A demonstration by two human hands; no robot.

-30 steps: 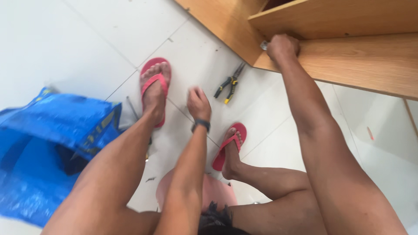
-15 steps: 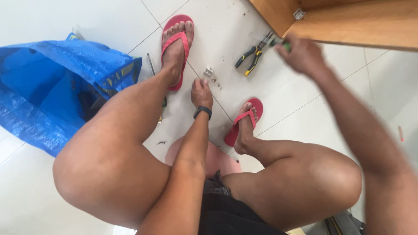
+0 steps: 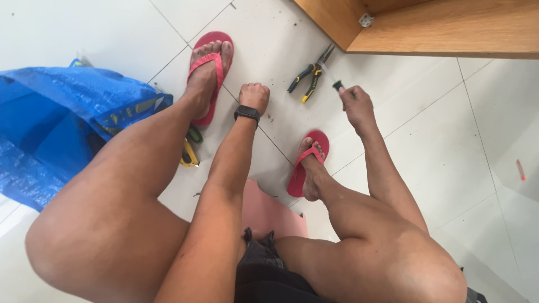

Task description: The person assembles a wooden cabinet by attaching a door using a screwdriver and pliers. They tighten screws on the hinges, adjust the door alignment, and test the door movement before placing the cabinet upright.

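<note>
Seated on white tiles, right hand (image 3: 356, 106) gripping a screwdriver (image 3: 338, 86) near pliers (image 3: 310, 73) — left hand (image 3: 254, 96) fisted; keep wrist & tip steady.

I see open white tile floor (image 3: 438, 140) to the right. Far ahead, the wooden cabinet (image 3: 438, 28) blocks passage. Pliers (image 3: 310, 76) lie between the red sandals (image 3: 210, 73). A blue bag (image 3: 56, 123) crowds the left side.
</note>
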